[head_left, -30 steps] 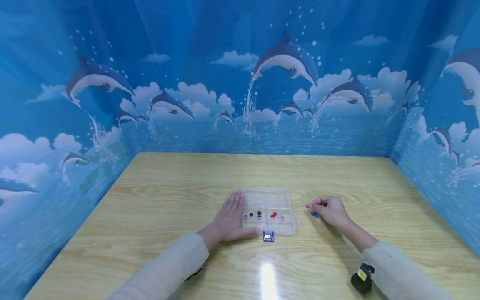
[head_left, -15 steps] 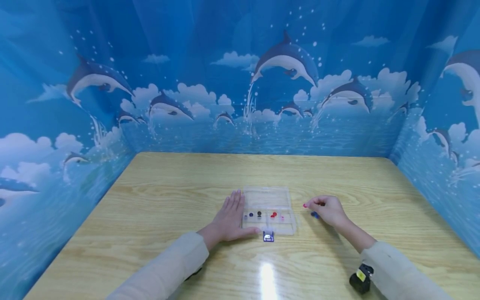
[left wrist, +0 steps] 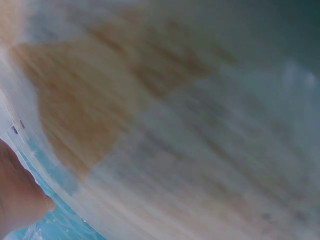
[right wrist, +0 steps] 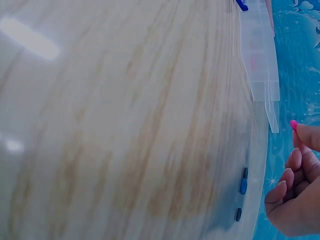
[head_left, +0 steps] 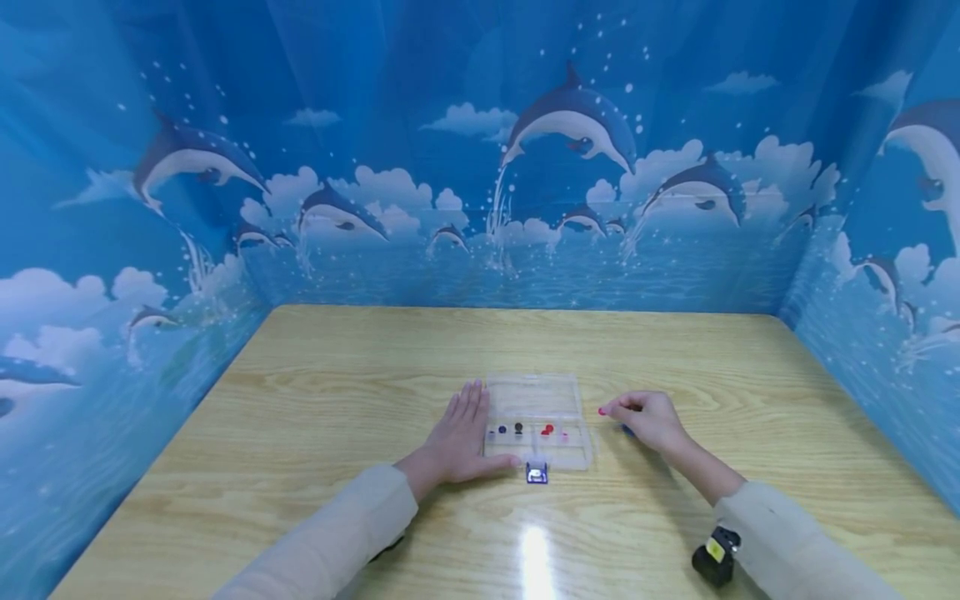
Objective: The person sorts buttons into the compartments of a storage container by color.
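Note:
A clear plastic compartment box (head_left: 533,397) lies with its lid flung back on the wooden table. Inside are several small round pieces, among them a dark disc (head_left: 518,427), a red piece (head_left: 550,428) and a pink piece (head_left: 565,437). Flat along the box's left side rests my left hand (head_left: 462,440), fingers straight and thumb along the front edge. My right hand (head_left: 651,419) pinches a small bright pink round piece (right wrist: 294,124) between thumb and forefinger, above the table right of the box. Its exact kind is too small to tell.
Blue and dark small pieces (right wrist: 243,186) stand on the table beneath my right hand. A blue-edged latch (head_left: 537,473) sticks out at the box's front. A dolphin-print curtain (head_left: 420,167) surrounds the table's back and sides.
My right hand has moved slightly left, towards the box, with the pink piece pinched in it. The left hand and the box have stayed put.

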The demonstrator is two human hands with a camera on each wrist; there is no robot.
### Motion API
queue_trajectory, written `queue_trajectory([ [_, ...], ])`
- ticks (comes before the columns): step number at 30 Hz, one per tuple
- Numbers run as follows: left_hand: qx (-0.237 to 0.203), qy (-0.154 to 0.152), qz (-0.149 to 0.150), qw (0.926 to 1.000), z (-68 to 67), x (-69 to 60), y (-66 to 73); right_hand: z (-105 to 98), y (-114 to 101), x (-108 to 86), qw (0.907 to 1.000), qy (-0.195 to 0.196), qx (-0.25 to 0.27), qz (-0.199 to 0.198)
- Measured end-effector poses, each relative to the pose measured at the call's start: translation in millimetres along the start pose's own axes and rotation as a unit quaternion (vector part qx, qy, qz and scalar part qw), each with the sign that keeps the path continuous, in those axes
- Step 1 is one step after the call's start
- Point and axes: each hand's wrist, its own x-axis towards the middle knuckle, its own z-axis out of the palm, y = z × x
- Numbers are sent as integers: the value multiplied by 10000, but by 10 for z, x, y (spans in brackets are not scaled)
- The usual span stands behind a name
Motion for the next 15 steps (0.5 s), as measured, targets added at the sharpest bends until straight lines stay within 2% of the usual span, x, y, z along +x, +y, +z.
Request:
queue_trajectory([
  [15,5,-43,-23,10000,15,15,-14,91,-30,18,9999,-39,78,-54],
])
